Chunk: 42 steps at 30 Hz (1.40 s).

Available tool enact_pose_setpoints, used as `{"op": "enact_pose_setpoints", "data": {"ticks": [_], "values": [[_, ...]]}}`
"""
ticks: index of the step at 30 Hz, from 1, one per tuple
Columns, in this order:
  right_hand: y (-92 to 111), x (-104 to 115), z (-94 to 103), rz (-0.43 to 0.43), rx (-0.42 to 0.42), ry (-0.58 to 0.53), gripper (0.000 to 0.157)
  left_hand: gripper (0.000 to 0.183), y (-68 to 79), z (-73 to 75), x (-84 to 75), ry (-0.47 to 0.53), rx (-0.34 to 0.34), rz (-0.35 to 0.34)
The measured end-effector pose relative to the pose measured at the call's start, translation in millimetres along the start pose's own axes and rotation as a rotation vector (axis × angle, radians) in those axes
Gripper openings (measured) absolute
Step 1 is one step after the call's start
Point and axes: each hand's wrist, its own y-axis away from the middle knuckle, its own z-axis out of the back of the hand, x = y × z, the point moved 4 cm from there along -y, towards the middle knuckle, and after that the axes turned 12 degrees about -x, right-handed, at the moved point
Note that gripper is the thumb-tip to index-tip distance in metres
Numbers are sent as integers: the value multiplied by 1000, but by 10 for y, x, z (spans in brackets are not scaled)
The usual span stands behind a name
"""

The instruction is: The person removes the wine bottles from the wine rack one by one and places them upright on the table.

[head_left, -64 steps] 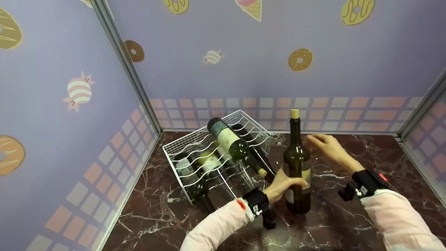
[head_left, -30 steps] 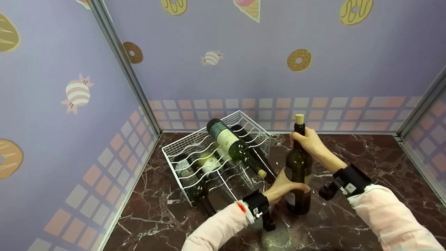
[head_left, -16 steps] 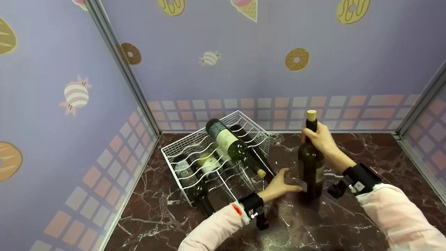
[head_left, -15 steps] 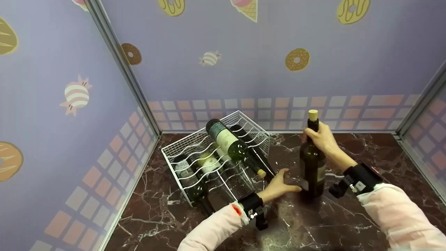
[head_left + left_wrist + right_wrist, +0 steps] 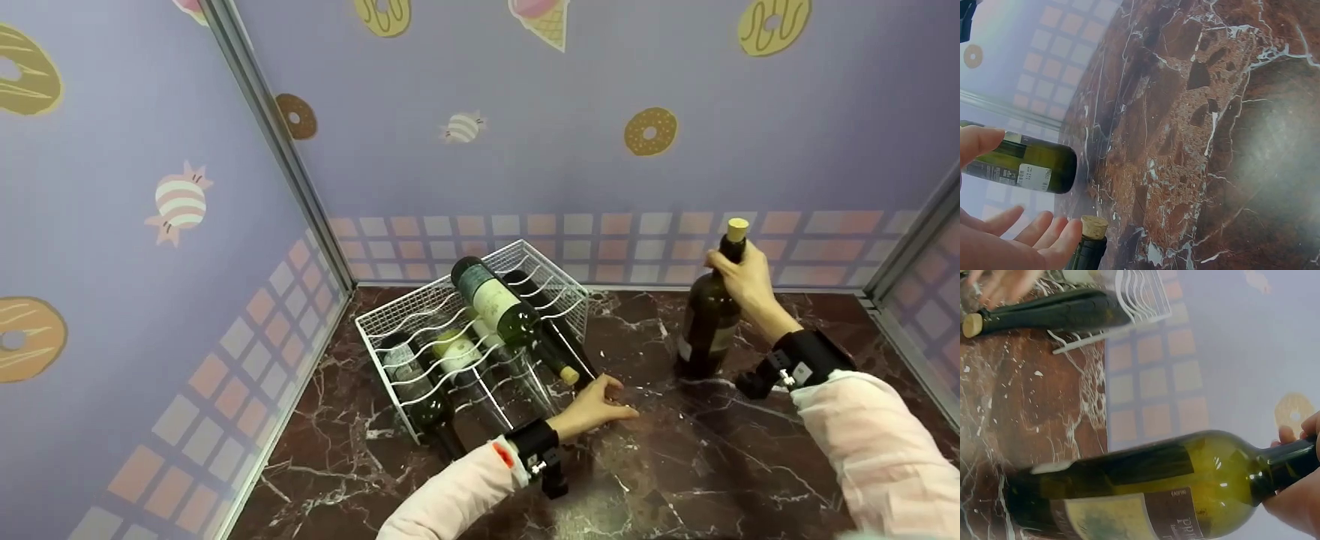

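My right hand [image 5: 748, 281] grips a dark green wine bottle [image 5: 709, 322] by its neck, below the pale cork, over the right rear of the tabletop. The bottle leans slightly, its top toward the right; its label [image 5: 1109, 517] shows in the right wrist view. My left hand [image 5: 589, 409] is held with thumb and fingers spread, nothing between them, beside the front right corner of a white wire rack [image 5: 409, 306]. Close to those fingers is the cork [image 5: 1094, 226] of a bottle in the rack. Another corked bottle [image 5: 495, 300] lies across the top of the rack, neck toward me.
Several more bottles, among them one with a grey label [image 5: 405, 367] and one with a yellow-white label [image 5: 456, 354], lie in the rack's wavy rows. Patterned walls [image 5: 555, 150] close in the dark marble tabletop [image 5: 675, 465] at the back and both sides.
My right hand took the bottle by its neck and carried it right and toward the back wall. My left hand let go of its body and stayed near the rack.
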Motion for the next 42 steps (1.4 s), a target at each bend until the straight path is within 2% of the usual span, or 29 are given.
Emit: {"op": "enact_pose_setpoints", "data": {"ticks": [4, 8, 15, 22, 28, 32, 35, 42], "values": [[-98, -85, 68, -44, -99, -16, 29, 38, 7, 1, -4, 5, 16, -29], [-164, -191, 143, -78, -162, -40, 27, 38, 11, 14, -11, 26, 33, -33], [-216, -364, 257, -102, -177, -13, 25, 37, 11, 22, -12, 26, 32, -26], [-283, -406, 335, -103, -211, 16, 28, 37, -31, 28, -18, 3, 49, -40], [-318, -434, 363, -134, -194, 40, 39, 35, -97, 53, -66, 51, 108, -70], [-343, -450, 398, -169, -163, 69, 56, 36, -123, 66, -57, 89, 123, -83], [-349, -450, 409, -166, -145, 103, 64, 37, -130, 83, -40, 78, 121, -90], [-373, -425, 392, -163, -131, 114, 67, 37, -147, 111, -25, 18, 126, -85]]}}
